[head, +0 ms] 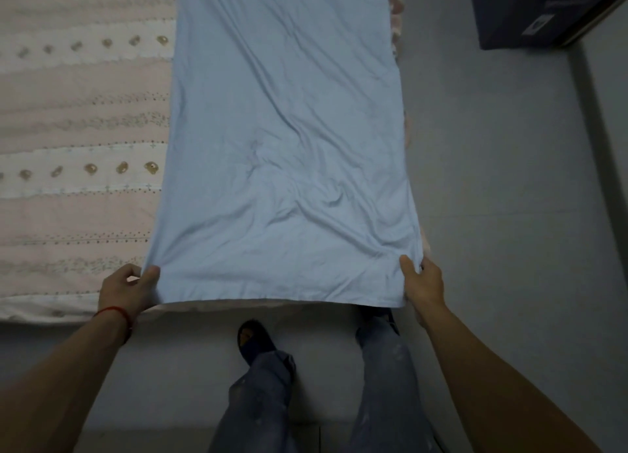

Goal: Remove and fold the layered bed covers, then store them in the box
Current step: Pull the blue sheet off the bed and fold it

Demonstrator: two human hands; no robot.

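A light blue cover point(285, 140), folded into a long strip, lies along the right side of the bed and reaches the top of the view. Its near edge hangs just over the bed's foot. My left hand point(127, 288) pinches the near left corner with thumb on top. At the near right corner, my right hand point(421, 282) grips the cloth with curled fingers. Under the strip and to its left lies a pink and white patterned cover point(78, 130) spread flat over the bed.
A dark box point(543, 7) stands on the grey floor at the top right. Grey floor point(503, 181) runs along the bed's right side. My legs in jeans and a dark slipper point(251, 337) stand at the bed's foot.
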